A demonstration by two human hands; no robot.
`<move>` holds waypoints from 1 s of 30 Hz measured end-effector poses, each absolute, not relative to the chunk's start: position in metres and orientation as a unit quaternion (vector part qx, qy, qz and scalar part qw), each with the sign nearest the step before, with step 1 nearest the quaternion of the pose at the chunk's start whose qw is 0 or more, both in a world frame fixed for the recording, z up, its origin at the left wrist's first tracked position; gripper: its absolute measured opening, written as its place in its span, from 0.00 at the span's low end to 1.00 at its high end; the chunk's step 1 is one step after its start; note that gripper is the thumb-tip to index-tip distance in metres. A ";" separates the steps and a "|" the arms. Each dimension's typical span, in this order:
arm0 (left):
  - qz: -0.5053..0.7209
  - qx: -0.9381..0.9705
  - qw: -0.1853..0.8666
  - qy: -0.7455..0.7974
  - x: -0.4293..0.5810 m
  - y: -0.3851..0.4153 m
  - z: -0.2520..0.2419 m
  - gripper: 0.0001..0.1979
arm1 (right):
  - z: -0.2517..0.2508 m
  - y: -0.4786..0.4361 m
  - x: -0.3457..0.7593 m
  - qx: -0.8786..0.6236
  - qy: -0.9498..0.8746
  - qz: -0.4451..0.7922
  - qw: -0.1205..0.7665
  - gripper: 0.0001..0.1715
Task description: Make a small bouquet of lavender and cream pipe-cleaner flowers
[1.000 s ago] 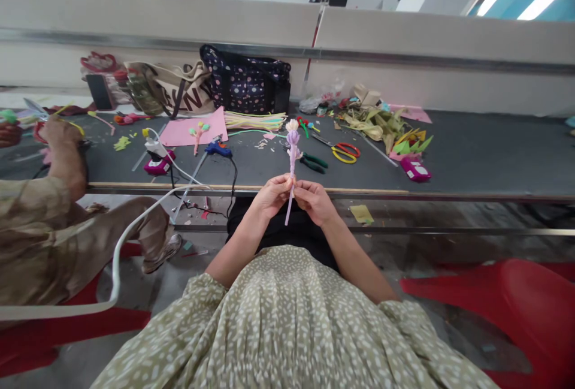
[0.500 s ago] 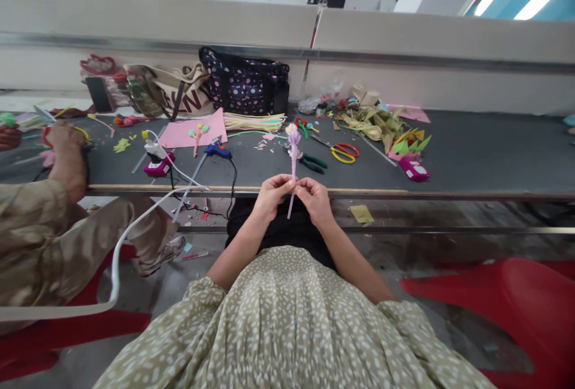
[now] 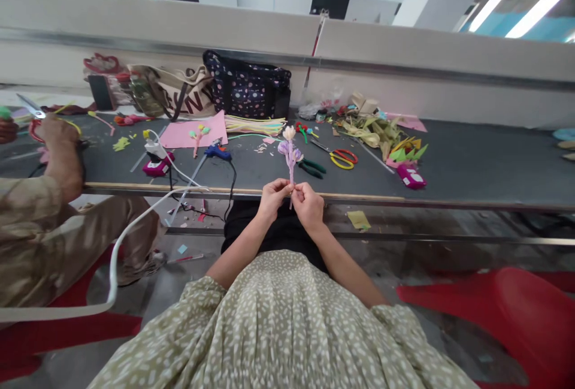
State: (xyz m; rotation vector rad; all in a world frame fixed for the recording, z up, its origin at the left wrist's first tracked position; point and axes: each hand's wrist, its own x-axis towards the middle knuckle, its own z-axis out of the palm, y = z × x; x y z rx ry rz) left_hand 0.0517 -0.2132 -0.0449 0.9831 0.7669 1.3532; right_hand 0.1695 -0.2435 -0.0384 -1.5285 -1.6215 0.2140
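Observation:
Upright between my hands is a paper flower [image 3: 290, 155] with a cream bloom on top, purple blooms lower down and a wrapped pale purple stem. My left hand [image 3: 274, 198] pinches the stem from the left. From the other side, my right hand [image 3: 308, 204] closes on the same stem just below. Both hands are at the table's front edge. Behind the flower lie dark green-handled pliers [image 3: 311, 167], partly hidden by it. Scissors [image 3: 344, 158] with red and yellow handles rest to the right.
A blue glue gun [image 3: 218, 152] with its cord lies left, by a pink sheet [image 3: 173, 136] and pale strips [image 3: 256, 124]. Bags [image 3: 247, 86] stand at the back. Dry husks [image 3: 372, 128] lie right. At far left a co-worker's hand [image 3: 58, 131] holds scissors. A white cable [image 3: 115, 263] hangs left.
The flower has turned in my fingers, so its purple blooms now spread to both sides of the stem. The co-worker's scissors have moved a little left and up.

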 end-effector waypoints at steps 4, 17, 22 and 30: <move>0.604 0.413 0.592 0.338 0.051 -0.195 -0.044 0.15 | -0.044 -0.225 0.164 -0.611 -0.666 0.058 0.423 0.15; 0.643 0.415 0.572 0.297 0.024 -0.093 -0.034 0.16 | -0.010 -0.168 0.178 -0.529 -0.715 0.104 0.445 0.12; 0.642 0.364 0.615 0.278 0.026 -0.082 -0.048 0.17 | -0.012 -0.153 0.169 -0.528 -0.716 0.130 0.438 0.22; 0.637 0.319 0.639 0.290 0.027 -0.087 -0.065 0.18 | -0.011 -0.143 0.144 -0.605 -0.720 0.040 0.337 0.09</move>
